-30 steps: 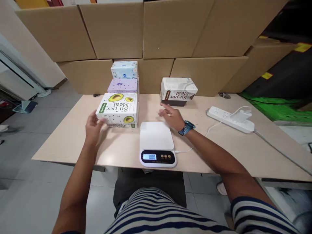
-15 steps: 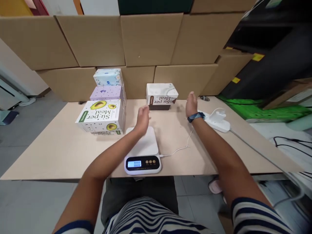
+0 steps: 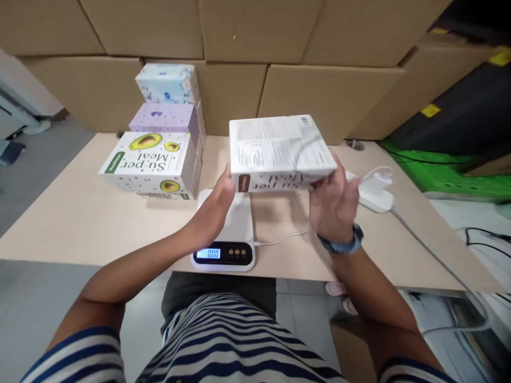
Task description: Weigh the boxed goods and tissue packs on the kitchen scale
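Cardboard cartons (image 3: 255, 32) are stacking up as a wall along the far edge. Table (image 3: 72, 218) is running left to right in front of them, light wood top. Far left on it: avocado-print box (image 3: 149, 162) is sitting on the table with a purple box (image 3: 163, 117) and a pale blue box (image 3: 167, 82) piled behind it.

White meal box (image 3: 279, 151) is hanging in the air above the table centre, printed panel facing up, just beyond the kitchen scale (image 3: 227, 231). Left hand (image 3: 217, 199) is pressing against its left end, right hand (image 3: 333, 205) is cupping its right end from below; both are gripping the box, clear of the scale plate. Scale is sitting at the near edge, display reading 0.00. Power strip (image 3: 371, 194) is lying to the right, cable trailing off right. Watch (image 3: 343, 244) is sitting on the right wrist.
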Demonstrator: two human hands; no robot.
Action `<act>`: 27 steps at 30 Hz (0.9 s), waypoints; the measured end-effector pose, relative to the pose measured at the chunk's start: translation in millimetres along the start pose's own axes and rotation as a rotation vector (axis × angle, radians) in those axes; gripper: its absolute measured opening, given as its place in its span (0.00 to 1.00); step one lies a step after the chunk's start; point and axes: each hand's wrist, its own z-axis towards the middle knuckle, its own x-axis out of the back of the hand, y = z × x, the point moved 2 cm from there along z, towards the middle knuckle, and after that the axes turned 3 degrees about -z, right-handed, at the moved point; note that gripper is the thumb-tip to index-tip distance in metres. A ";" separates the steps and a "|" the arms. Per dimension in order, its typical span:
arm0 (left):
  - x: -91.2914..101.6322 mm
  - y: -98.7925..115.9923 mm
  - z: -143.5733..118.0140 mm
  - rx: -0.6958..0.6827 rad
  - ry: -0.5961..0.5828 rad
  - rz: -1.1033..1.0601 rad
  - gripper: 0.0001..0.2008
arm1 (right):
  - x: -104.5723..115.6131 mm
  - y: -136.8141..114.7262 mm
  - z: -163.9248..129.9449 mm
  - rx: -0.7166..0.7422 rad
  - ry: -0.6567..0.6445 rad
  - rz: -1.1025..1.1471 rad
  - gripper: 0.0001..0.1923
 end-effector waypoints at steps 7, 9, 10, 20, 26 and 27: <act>4.3 -19.5 -146.7 0.058 0.005 0.047 0.39 | -34.2 3.5 -127.8 -0.136 0.063 0.087 0.35; 4.0 -29.7 -157.5 0.045 0.024 0.071 0.38 | -40.2 11.8 -134.9 -0.181 0.115 0.077 0.33; 4.9 -33.0 -159.0 0.036 0.036 0.087 0.38 | -42.1 14.1 -136.2 -0.203 0.126 0.064 0.33; 25.9 -43.3 -143.5 0.089 0.172 -0.042 0.38 | -45.6 17.3 -147.0 -0.282 0.093 -0.079 0.31; 36.1 -63.1 -143.4 0.148 0.200 -0.145 0.43 | -44.5 19.1 -133.2 -0.260 0.146 -0.110 0.32; 37.3 -66.3 -143.0 0.133 0.208 -0.136 0.44 | -43.6 19.0 -130.8 -0.256 0.158 -0.126 0.33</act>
